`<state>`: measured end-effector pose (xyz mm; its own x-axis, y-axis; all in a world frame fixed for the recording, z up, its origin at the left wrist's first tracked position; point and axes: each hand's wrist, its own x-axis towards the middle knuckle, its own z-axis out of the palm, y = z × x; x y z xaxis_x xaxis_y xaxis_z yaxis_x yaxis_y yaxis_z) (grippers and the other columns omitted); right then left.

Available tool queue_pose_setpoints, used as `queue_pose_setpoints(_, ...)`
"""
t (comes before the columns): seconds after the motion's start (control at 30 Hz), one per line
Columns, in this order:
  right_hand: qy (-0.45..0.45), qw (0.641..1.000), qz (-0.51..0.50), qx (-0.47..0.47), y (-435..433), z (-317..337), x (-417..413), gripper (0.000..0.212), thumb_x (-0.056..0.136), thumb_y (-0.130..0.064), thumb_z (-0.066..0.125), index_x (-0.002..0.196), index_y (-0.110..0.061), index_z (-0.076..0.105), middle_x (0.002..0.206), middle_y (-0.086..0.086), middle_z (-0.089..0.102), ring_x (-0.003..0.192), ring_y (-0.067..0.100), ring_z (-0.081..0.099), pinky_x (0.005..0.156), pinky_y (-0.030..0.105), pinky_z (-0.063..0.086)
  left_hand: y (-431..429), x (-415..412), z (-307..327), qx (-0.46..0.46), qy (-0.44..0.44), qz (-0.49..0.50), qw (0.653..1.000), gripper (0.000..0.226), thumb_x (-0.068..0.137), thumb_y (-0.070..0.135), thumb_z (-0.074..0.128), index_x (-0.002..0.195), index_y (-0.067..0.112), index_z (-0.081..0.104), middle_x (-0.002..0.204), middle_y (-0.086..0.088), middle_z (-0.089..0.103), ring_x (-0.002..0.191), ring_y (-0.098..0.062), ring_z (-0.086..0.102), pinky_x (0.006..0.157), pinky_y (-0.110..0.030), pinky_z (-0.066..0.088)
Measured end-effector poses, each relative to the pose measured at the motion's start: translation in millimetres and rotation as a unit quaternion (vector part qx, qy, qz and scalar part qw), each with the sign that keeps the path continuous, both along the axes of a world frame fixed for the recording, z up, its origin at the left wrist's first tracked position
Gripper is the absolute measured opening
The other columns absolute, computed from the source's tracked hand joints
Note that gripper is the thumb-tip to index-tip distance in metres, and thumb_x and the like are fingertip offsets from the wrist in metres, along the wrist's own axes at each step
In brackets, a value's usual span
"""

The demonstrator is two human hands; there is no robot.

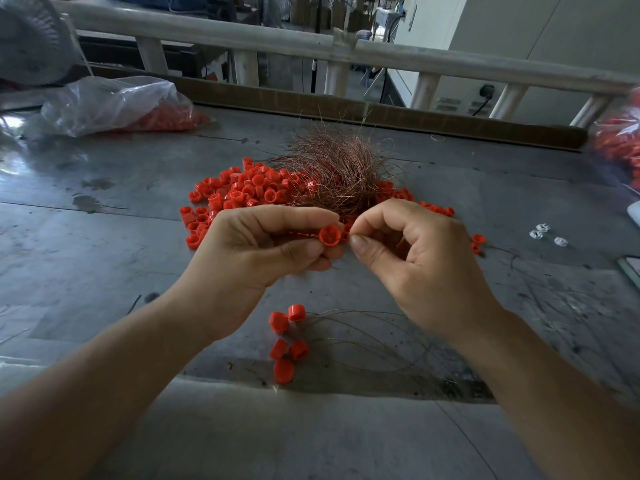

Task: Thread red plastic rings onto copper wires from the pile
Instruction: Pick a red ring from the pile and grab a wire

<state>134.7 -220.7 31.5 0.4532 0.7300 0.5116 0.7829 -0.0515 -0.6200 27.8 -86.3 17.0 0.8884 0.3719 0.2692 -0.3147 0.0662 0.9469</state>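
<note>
My left hand (256, 251) pinches a ring (328, 236). Just right of the ring, my right hand (415, 258) pinches a wire (306, 234).

grey table (104, 271) | red ring pile (242, 192) | copper wire bundle (332, 168) | plastic bag (110, 102) | white clips (547, 233)

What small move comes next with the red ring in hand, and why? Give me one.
Probably ease the right hand toward the ring, feeding the wire through it. The left hand pinches the ring, and the right thumb and forefinger pinch together right beside it; the wire there is too thin to see clearly, so this is a guess.
</note>
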Motion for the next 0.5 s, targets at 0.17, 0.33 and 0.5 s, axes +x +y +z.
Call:
queue_pose_setpoints(0.17,0.038,0.999,0.009,0.013,-1.1,1.8,1.4,0.016,0.075,-0.012,0.057,0.076,-0.025,0.065,0.071,-0.011,0.057,0.069,0.001,0.054,0.061,0.008,0.037,-0.2,0.0,-0.2,-0.011,0.0,-0.004,1.0,0.03,0.064,0.0,0.059,0.084,0.015,0.075,0.075,-0.006,0.073,0.069,-0.014,0.07,0.059,-0.016,0.052)
queue_pose_setpoints(0.33,0.12,0.992,0.038,0.019,-0.3,0.8,2.4,0.016,0.073,-0.012,0.058,0.075,-0.027,0.06,0.066,-0.009,0.056,0.06,0.002,0.052,0.055,0.01,0.04,-0.1,-0.4,0.1,-0.022,-0.004,-0.01,1.0,0.026,0.063,0.003,0.062,0.082,0.015,0.076,0.075,-0.005,0.073,0.071,-0.015,0.07,0.06,-0.017,0.053)
queue_pose_setpoints(0.5,0.195,0.979,0.058,0.011,-1.8,1.7,5.5,0.021,0.068,-0.009,0.063,0.069,-0.026,0.051,0.063,-0.01,0.054,0.06,0.002,0.05,0.055,0.015,0.041,0.3,-0.7,-0.7,-0.049,-0.017,-0.053,0.997,0.024,0.059,0.01,0.067,0.081,0.014,0.076,0.078,-0.006,0.073,0.072,-0.015,0.07,0.061,-0.02,0.054)
